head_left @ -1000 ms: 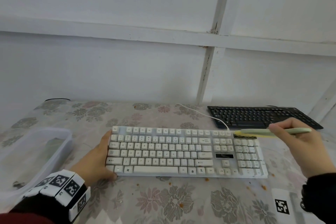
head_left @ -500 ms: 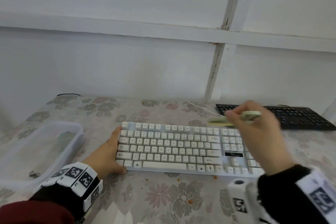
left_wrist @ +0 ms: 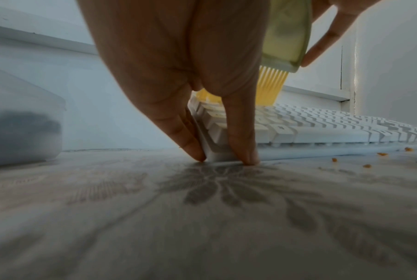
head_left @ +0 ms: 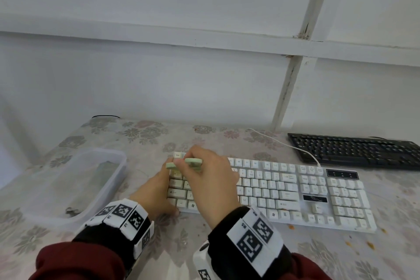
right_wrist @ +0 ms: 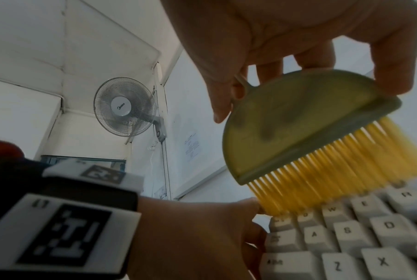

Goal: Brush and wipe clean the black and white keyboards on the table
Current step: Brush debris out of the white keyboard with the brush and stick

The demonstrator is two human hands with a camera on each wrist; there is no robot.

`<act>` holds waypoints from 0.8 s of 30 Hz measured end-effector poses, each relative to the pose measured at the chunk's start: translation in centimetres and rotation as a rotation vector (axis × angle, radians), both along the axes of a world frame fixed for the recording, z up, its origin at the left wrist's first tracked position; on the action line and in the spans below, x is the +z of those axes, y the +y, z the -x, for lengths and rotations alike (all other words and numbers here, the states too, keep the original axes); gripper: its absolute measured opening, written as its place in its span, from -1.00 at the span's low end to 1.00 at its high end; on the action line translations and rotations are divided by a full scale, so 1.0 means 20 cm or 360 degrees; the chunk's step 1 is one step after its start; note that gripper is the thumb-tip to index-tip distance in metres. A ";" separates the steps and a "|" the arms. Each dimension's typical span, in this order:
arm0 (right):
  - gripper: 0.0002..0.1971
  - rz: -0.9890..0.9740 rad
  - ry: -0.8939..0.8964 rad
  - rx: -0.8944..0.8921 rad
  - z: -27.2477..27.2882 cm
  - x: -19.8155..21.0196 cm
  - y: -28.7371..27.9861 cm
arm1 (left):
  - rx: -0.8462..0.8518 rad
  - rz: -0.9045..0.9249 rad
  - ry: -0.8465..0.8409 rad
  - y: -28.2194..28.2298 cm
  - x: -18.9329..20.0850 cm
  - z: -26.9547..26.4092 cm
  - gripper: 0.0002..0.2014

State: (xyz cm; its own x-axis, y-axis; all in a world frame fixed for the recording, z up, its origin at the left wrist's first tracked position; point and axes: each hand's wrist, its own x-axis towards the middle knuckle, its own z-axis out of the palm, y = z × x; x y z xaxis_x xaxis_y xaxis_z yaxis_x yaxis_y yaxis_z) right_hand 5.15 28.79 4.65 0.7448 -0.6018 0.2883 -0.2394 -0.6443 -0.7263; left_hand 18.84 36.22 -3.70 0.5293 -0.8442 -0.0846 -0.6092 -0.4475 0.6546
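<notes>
Right hand [head_left: 205, 185]: fingers [right_wrist: 391, 62] curled round the pale green body of the brush [right_wrist: 305, 125], yellow bristles [right_wrist: 334, 170] angled down onto the top-left keys of the white keyboard [head_left: 295, 191]. Left hand [head_left: 156, 191]: fingers [left_wrist: 240, 136] narrowly spread and nearly straight, pressed against the keyboard's left end, tips touching the floral tablecloth [head_left: 172, 248]. Black keyboard [head_left: 354, 151] farther back to the right, apart from the white one, white cable [head_left: 281, 142] running between. Translucent plastic tub [head_left: 75, 179] to the left of the hands. Orange crumbs [left_wrist: 367, 166] scattered on the cloth beside the keyboard's near edge.
</notes>
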 end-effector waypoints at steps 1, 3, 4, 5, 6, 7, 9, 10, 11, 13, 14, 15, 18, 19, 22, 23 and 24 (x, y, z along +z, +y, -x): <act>-0.76 0.0017 0.0017 -0.0011 0.00 0.00 0.01 | 0.0003 -0.0009 -0.0010 0.00 0.00 0.00 0.10; -0.78 0.0055 0.0086 -0.0058 0.02 0.00 0.01 | -0.0002 -0.0010 -0.0008 0.00 0.00 0.00 0.14; -0.78 0.0067 0.0119 -0.0088 0.03 0.00 0.00 | -0.0007 -0.0005 0.0004 0.00 0.01 0.01 0.18; -0.78 0.0065 0.0157 -0.0117 0.04 -0.01 -0.02 | -0.0004 -0.0012 0.0012 0.00 0.01 0.01 0.20; -0.76 0.0053 0.0184 -0.0138 0.05 -0.01 -0.04 | 0.0001 -0.0023 0.0007 0.00 0.01 0.01 0.22; -0.75 0.0045 0.0196 -0.0154 0.06 -0.01 -0.05 | 0.0010 -0.0038 0.0005 0.00 0.01 0.01 0.24; -0.76 0.0078 0.0208 -0.0166 0.08 -0.01 -0.05 | 0.0022 -0.0045 0.0014 0.00 0.00 0.00 0.26; -0.77 0.0103 0.0209 -0.0164 0.08 0.00 -0.04 | 0.0028 -0.0036 0.0013 0.00 0.00 0.00 0.27; -0.78 0.0110 0.0188 -0.0155 0.08 0.00 -0.03 | 0.0035 -0.0033 0.0004 0.00 -0.01 0.00 0.27; -0.74 0.0039 0.0097 -0.0108 0.06 0.01 0.01 | 0.0030 -0.0034 -0.0019 0.00 -0.01 0.00 0.26; -0.72 0.0005 0.0051 -0.0097 0.05 0.00 0.02 | 0.0021 -0.0022 -0.0021 0.00 -0.01 0.00 0.25; -0.72 0.0000 0.0035 -0.0108 0.04 -0.01 0.02 | 0.0014 -0.0002 -0.0007 0.00 0.00 0.00 0.23; -0.74 0.0028 0.0152 -0.0213 0.07 -0.01 -0.03 | 0.0003 0.0052 0.0030 0.00 0.00 0.00 0.22; -0.73 0.0028 0.0175 -0.0250 0.09 -0.01 -0.06 | 0.0005 0.0038 0.0036 0.00 -0.01 0.00 0.23; -0.72 0.0089 0.0125 -0.0352 0.16 -0.02 -0.11 | 0.0014 -0.0003 0.0032 0.00 -0.01 0.00 0.26; -0.71 0.0087 0.0063 -0.0356 0.18 -0.03 -0.12 | 0.0015 -0.0003 0.0029 0.00 0.00 0.00 0.26; -0.71 0.0035 -0.0025 -0.0323 0.19 -0.04 -0.12 | 0.0015 0.0000 0.0032 0.00 0.00 0.01 0.26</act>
